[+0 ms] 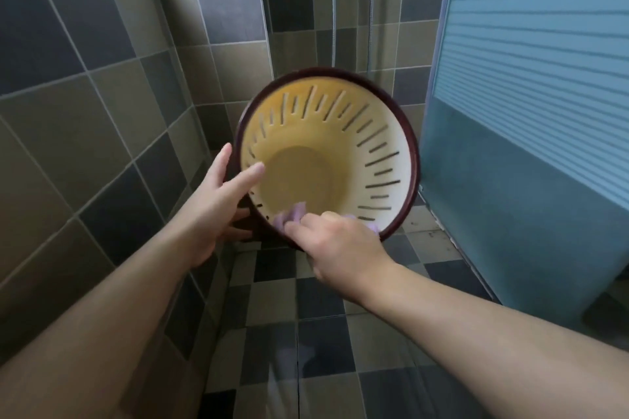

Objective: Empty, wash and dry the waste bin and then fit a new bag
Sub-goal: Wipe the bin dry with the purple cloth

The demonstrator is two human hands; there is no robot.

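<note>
Head view, single frame, looking down into a tiled bathroom corner. Waste bin [326, 153] held up off the floor, tilted so its open mouth faces the camera; round, dark maroon rim and outer wall, cream-yellow inside, ring of narrow slots cut through the upper wall, plain solid base, nothing inside it except the cloth. Left hand [218, 201] grips the bin at its left edge: thumb hooked over the rim and lying on the inner wall, index finger up along the outside of the rim, the other fingers wrapped round the outer wall below, partly hidden. So that hand is clamped on the rim, thumb in, fingers out. Right hand [337, 241] at the lower rim, fingers bunched tight on a small purple cloth [292, 216], pressing it against the inner wall just above the rim; a bit of the cloth also pokes out on the right side of the hand. The hand and cloth are motion-blurred, and the exact finger layout cannot be told. Both forearms are bare, coming in from the bottom corners. Bin sits between a wall of grey and tan tiles [85, 95] on the left and a frosted blue striped panel [531, 112] on the right, near both, touching neither as far as visible. Checkered floor tiles [306, 333] below in black, grey and beige. Thin shower hose [333, 10] hangs down the back wall behind the bin.
</note>
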